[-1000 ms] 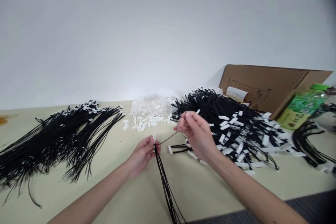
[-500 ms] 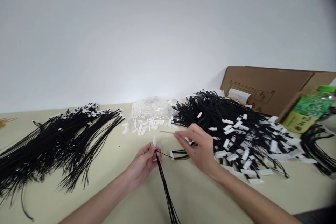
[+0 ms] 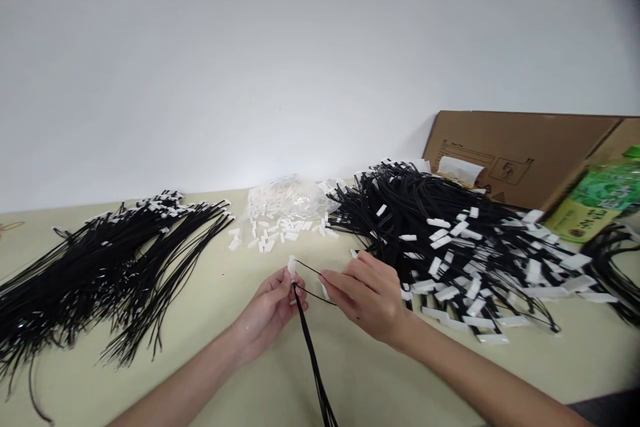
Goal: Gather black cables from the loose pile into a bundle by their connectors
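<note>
My left hand pinches a small white plastic connector upright, thumb against its side. Several black wires hang from the connector down to the bottom edge of the view. To the right, my right hand is closed, thumb and forefinger pinching a thin black wire whose far end meets the connector near its top. A second thin wire runs from below the connector toward my right hand. Part of another white connector is hidden behind the right fingers.
Bundles of black wires lie on the left. Loose white connectors and a clear plastic bag sit at the back centre. A heap of wires with white connectors fills the right, before a cardboard box and a green-labelled bottle.
My right hand has brought the thin wire's end to the top of the connector; before, it pointed free in the air. My left hand keeps its hold, barely moved.
</note>
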`<state>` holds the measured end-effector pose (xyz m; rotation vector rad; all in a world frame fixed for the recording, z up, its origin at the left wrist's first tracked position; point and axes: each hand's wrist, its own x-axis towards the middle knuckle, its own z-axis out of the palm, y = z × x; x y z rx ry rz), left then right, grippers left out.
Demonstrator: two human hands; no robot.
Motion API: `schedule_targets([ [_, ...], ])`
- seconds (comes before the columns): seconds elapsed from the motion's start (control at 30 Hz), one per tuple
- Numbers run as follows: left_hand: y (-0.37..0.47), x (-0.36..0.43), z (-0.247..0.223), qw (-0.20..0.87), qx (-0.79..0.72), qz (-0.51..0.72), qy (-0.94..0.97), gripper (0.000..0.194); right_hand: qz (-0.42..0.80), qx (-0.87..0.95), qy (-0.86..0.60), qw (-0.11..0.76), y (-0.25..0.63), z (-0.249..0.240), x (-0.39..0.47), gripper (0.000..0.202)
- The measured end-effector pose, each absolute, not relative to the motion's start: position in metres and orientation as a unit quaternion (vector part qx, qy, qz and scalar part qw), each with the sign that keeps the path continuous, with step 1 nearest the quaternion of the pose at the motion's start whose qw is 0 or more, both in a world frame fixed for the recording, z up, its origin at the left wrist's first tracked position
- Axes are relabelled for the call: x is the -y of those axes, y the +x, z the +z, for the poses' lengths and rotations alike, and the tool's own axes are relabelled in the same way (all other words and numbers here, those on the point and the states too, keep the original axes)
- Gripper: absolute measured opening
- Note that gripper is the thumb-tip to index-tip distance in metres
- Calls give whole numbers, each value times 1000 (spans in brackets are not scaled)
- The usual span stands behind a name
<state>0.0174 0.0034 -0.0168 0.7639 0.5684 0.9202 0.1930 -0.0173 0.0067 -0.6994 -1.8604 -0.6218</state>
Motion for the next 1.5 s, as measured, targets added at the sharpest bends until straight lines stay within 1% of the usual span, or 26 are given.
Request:
schedule_targets([
  [0.33,16,-4,-18,787,-256,426,365,17,-259,769,-288,509,194,5,18,9],
  [0.9,18,-3,-15,779,-275,428,367,18,-250,772,-298,503,195,3,16,7],
  [1.03,19,-2,-14,771,-285,431,372,19,-210,775,-311,508,193,0,16,5],
  [1.17,19,-2,-13,742,-292,449,403,20,-129,765,-349,526,187,0,19,11],
  [1.27,19,-1,-12,711,-309,455,439,21,-80,768,-362,523,184,1,21,13],
  [1.43,20,4,-7,680,-338,431,487,24,-44,775,-368,511,182,2,21,12],
  [1.5,21,6,-6,678,-338,415,504,27,-12,785,-353,509,182,4,20,11],
])
